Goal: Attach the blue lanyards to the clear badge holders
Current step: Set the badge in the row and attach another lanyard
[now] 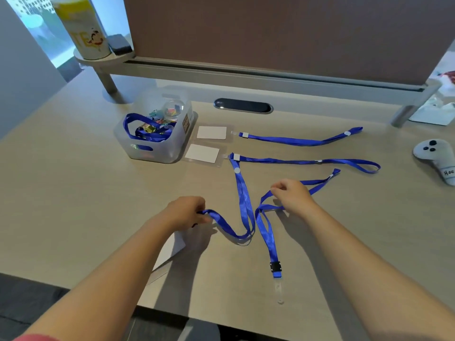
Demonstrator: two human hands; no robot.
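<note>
Over desk: left hand pinches blue lanyard; right hand curled, grip pinching strap loop.

A beige desk is carrying a translucent bin, two clear badge holders, blue lanyards and a grey plush toy.

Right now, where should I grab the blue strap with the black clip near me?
Pinch the lanyard just above its black buckle, coming down from above. That end lies flat and free on the desk, with the clear tab beyond it.
</note>
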